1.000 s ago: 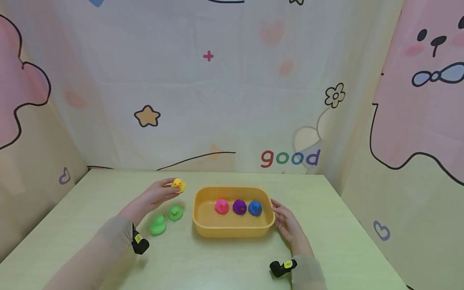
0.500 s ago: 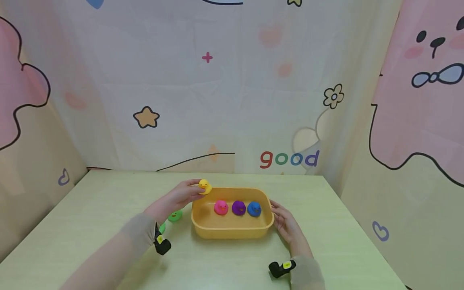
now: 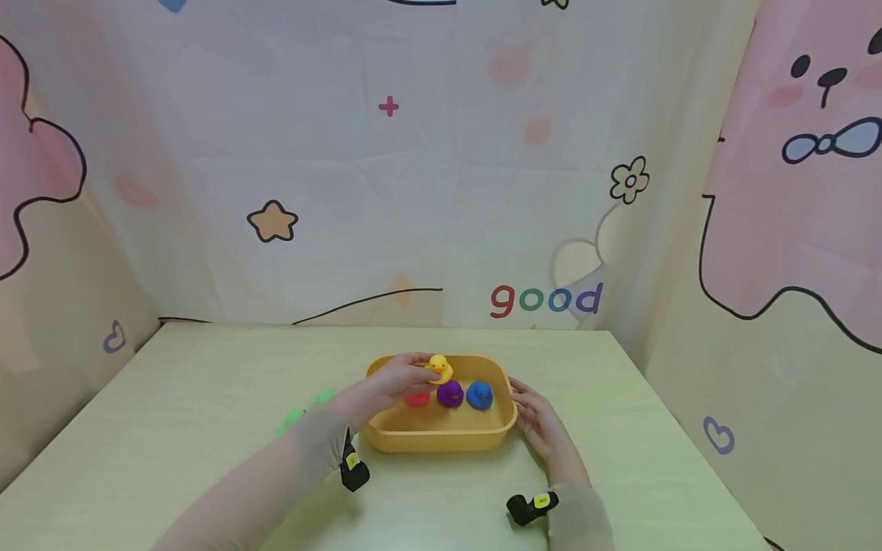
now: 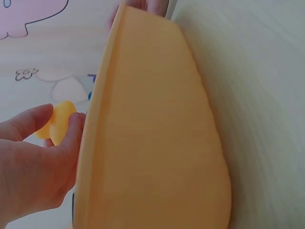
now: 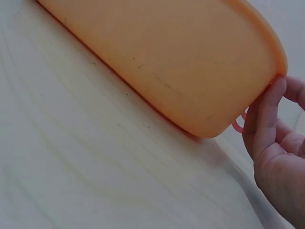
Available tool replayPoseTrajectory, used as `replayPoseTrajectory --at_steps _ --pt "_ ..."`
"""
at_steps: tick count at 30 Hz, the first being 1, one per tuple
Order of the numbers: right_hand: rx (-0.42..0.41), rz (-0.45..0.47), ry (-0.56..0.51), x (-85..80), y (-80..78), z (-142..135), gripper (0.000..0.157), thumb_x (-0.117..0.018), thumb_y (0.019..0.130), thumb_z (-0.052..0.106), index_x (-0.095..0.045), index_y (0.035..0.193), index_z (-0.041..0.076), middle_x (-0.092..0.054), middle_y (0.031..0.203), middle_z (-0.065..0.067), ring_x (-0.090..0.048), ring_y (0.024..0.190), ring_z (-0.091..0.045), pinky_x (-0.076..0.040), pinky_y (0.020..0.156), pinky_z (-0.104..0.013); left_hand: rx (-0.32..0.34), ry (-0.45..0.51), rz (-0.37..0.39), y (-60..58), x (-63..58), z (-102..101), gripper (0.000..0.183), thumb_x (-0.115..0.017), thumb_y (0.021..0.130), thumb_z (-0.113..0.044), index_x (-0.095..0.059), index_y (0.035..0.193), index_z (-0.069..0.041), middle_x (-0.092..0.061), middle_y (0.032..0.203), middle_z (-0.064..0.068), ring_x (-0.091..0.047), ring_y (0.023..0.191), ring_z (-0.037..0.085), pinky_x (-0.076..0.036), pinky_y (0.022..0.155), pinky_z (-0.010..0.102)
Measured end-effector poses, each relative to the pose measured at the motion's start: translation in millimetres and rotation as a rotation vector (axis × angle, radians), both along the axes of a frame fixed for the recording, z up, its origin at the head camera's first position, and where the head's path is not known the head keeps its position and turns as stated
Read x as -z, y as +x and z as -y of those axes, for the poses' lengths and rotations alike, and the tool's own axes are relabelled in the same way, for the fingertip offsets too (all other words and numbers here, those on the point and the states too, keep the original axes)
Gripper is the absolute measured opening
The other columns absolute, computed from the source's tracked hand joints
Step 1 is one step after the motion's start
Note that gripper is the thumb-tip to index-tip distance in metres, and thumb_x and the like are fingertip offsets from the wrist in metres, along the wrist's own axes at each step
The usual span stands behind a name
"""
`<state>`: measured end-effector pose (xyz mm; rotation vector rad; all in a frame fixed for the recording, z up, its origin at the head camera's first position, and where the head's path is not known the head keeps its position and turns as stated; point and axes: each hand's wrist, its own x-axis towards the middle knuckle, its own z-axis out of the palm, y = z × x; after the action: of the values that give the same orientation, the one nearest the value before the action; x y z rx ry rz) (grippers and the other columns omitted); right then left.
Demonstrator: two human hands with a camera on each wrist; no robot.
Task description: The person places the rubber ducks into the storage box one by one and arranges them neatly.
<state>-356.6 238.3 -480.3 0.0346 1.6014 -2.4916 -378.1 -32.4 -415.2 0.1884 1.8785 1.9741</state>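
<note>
My left hand [image 3: 403, 380] pinches a yellow rubber duck [image 3: 439, 368] between thumb and fingers, over the yellow plastic tub [image 3: 441, 441]. In the left wrist view the duck [image 4: 59, 121] shows beside the tub's wall [image 4: 152, 124]. Inside the tub sit a pink duck [image 3: 416, 399], partly hidden by the hand, a purple duck [image 3: 450, 393] and a blue duck [image 3: 479, 395]. My right hand [image 3: 540, 421] holds the tub's right end; in the right wrist view its bent fingers [image 5: 269, 109] meet the rim.
Two green ducks, one farther back [image 3: 324, 397] and one nearer [image 3: 291, 419], stand on the pale table [image 3: 227, 413] left of the tub, mostly hidden by the left forearm. A printed curtain [image 3: 331, 168] closes off the back and sides.
My left hand has carried the yellow duck rightward from above the left of the table to over the tub. The left arm now covers much of the green ducks. My right hand stays at the tub.
</note>
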Motion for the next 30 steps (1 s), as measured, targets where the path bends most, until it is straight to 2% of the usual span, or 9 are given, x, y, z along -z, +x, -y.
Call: replayPoseTrajectory --at_steps 3,9,12,16,19,21,23,26,30 --pt "0.002 0.007 0.008 0.7 0.0 1 0.049 -0.039 0.102 0.002 -0.028 0.149 -0.003 -0.068 0.097 0.005 -0.067 0.083 -0.004 -0.054 0.07 -0.013 0.007 0.003 0.014 1.7 2.4 -14 0.051 -0.058 0.093 0.004 -0.04 0.141 0.009 -0.057 0.127 0.023 -0.06 0.118 0.036 -0.043 0.108 0.044" --pt "0.025 0.008 0.023 1.8 0.2 3 0.05 -0.041 0.102 0.003 -0.028 0.15 -0.003 -0.068 0.099 0.006 -0.067 0.085 -0.003 -0.054 0.071 -0.012 0.029 0.041 0.041 7.1 7.3 -40 0.047 -0.055 0.092 0.01 -0.042 0.137 0.013 -0.057 0.121 0.021 -0.063 0.101 0.024 -0.042 0.108 0.046" --pt "0.029 0.004 0.016 1.5 0.4 3 0.051 -0.041 0.101 0.003 -0.028 0.15 -0.003 -0.068 0.1 0.005 -0.067 0.086 -0.003 -0.054 0.072 -0.013 0.036 0.035 0.051 10.9 9.9 -51 0.047 -0.056 0.09 0.012 -0.044 0.135 0.014 -0.055 0.122 0.022 -0.062 0.102 0.025 -0.042 0.108 0.047" --pt "0.019 0.002 0.01 0.1 0.9 3 0.052 -0.041 0.101 0.004 -0.027 0.151 -0.003 -0.068 0.102 0.005 -0.068 0.088 -0.003 -0.054 0.075 -0.013 0.034 -0.047 0.064 16.3 13.3 -62 0.047 -0.062 0.088 0.008 -0.049 0.133 0.01 -0.057 0.123 0.02 -0.062 0.097 0.021 -0.049 0.103 0.04" --pt "0.016 0.015 0.008 -1.6 2.0 3 0.053 -0.042 0.101 0.004 -0.026 0.151 -0.002 -0.068 0.104 0.005 -0.068 0.09 -0.004 -0.055 0.077 -0.014 0.026 -0.148 0.048 20.1 15.3 -66 0.048 -0.068 0.087 0.002 -0.053 0.132 0.006 -0.059 0.117 0.013 -0.055 0.075 0.013 -0.054 0.08 0.023" --pt "0.007 0.022 0.017 -4.0 3.7 3 0.054 -0.043 0.101 0.004 -0.026 0.152 -0.001 -0.067 0.105 0.006 -0.067 0.091 -0.003 -0.055 0.079 -0.014 0.011 -0.207 0.029 21.6 16.9 -68 0.047 -0.071 0.085 0.0 -0.056 0.13 0.004 -0.059 0.109 0.01 -0.047 0.068 0.012 -0.047 0.065 0.018" --pt "0.015 0.027 0.018 -3.6 3.6 3 0.053 -0.043 0.101 0.005 -0.027 0.151 -0.001 -0.067 0.105 0.005 -0.067 0.09 -0.004 -0.055 0.079 -0.014 -0.003 -0.254 0.013 22.6 18.1 -71 0.046 -0.073 0.084 -0.001 -0.059 0.127 0.002 -0.057 0.102 0.006 -0.041 0.065 0.014 -0.035 0.056 0.019" --pt "0.014 0.016 0.034 -2.7 2.9 3 0.053 -0.043 0.101 0.005 -0.028 0.151 -0.001 -0.067 0.105 0.005 -0.067 0.09 -0.003 -0.054 0.08 -0.014 -0.017 -0.304 -0.005 24.2 18.2 -75 0.043 -0.075 0.082 -0.001 -0.063 0.124 0.001 -0.055 0.096 0.006 -0.044 0.071 0.016 -0.036 0.058 0.02" --pt "0.013 0.006 0.032 -0.6 1.6 2 0.053 -0.044 0.101 0.006 -0.027 0.151 -0.002 -0.067 0.105 0.004 -0.067 0.089 -0.004 -0.054 0.079 -0.014 -0.027 -0.374 -0.049 28.0 16.3 -80 0.038 -0.077 0.08 0.001 -0.067 0.117 0.0 -0.058 0.098 0.007 -0.048 0.08 0.016 -0.04 0.064 0.019"
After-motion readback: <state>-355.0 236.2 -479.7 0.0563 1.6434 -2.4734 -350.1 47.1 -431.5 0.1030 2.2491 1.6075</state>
